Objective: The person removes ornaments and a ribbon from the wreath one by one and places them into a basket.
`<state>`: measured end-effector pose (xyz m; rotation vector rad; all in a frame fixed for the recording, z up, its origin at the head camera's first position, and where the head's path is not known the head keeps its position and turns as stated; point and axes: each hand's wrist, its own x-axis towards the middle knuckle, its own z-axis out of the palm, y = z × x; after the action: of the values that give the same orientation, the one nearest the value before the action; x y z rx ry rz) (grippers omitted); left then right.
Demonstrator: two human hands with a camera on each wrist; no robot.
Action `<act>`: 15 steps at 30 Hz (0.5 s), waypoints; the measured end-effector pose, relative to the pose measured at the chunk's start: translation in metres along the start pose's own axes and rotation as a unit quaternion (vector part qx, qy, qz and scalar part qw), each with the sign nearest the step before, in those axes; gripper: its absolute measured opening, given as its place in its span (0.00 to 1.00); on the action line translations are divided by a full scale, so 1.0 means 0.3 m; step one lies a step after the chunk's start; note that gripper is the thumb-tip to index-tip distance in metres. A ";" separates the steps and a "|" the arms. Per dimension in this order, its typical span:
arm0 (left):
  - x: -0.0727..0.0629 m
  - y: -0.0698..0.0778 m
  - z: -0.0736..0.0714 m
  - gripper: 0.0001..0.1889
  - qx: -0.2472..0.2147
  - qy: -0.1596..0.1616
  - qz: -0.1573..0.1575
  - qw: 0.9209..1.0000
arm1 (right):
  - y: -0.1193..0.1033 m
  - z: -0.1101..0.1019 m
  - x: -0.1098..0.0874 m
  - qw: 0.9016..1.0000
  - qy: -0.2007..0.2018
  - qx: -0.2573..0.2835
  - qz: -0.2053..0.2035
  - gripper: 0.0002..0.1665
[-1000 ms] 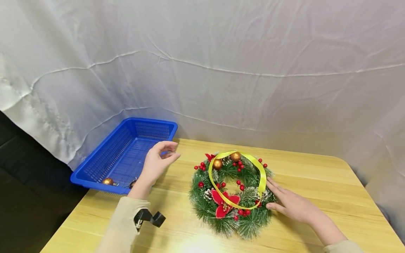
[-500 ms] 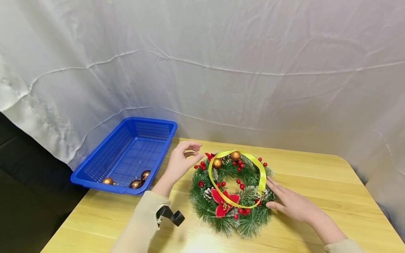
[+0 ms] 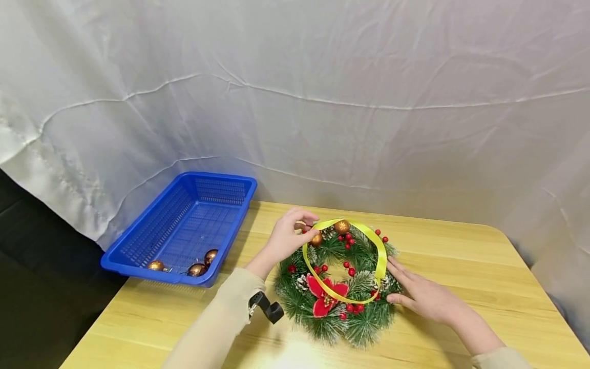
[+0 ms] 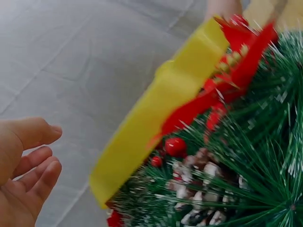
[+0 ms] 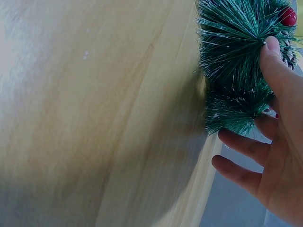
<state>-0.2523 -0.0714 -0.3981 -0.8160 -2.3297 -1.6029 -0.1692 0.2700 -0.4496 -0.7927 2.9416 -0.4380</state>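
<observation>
A green wreath (image 3: 369,324) lies on the table, dressed with red berries, pinecones, a red poinsettia (image 3: 324,296) and two gold baubles (image 3: 342,227). A loop of yellow ribbon (image 3: 382,259) lies over it. My left hand (image 3: 287,237) is at the wreath's far left, beside the ribbon. In the left wrist view its thumb and fingers are slightly bent and apart from the ribbon (image 4: 156,113), with nothing between them. My right hand (image 3: 426,300) rests against the wreath's right edge, fingers extended; in the right wrist view its thumb touches the green needles (image 5: 236,42).
A blue basket (image 3: 138,225) stands at the table's left, with a gold bauble (image 3: 156,265) and two brown ones (image 3: 197,269) at its near end. A black bracket (image 3: 267,307) is strapped to the left wrist. Grey cloth (image 3: 322,128) hangs behind the wooden table.
My left hand has moved right, from beside the basket to the wreath's far left, uncovering the brown baubles. The right hand stays at the wreath's edge.
</observation>
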 end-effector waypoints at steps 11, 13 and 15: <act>0.012 -0.052 0.036 0.14 0.089 -0.048 0.002 0.995 | -0.006 -0.001 -0.001 1.000 0.001 0.002 0.001 0.44; 0.011 -0.056 0.038 0.13 0.109 -0.054 0.003 0.993 | -0.005 -0.001 -0.001 1.000 0.001 0.003 0.002 0.44; 0.009 -0.058 0.040 0.13 0.123 -0.059 0.005 0.991 | -0.005 0.000 -0.001 1.000 0.001 0.003 0.003 0.44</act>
<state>-0.2623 -0.0642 -0.4155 -0.8852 -2.5339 -1.2606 -0.1683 0.2691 -0.4492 -0.7828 2.9427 -0.4471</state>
